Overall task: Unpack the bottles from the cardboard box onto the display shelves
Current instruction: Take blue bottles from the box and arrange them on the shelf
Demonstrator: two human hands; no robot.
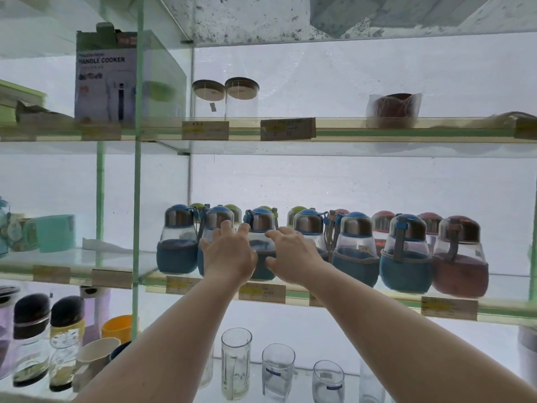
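On the middle glass shelf (334, 296) stands a row of round bottles with steel collars: several in blue sleeves and a red-sleeved bottle (460, 263) at the right end, with green-capped ones behind. My left hand (229, 253) and right hand (293, 255) cup one blue bottle (261, 225) from either side near the shelf's front edge. Fingers wrap its flanks and both thumbs lie against its front. Its lower half is hidden by my hands. No cardboard box is in view.
Above, a shelf holds two glass jars (225, 97) with wooden lids, a wrapped brown bowl (393, 107) and a cooker carton (106, 77). Below stand drinking glasses (236, 362) and dark-lidded bottles (30, 338). A green post (136, 199) divides the bays. Price tags line the shelf edges.
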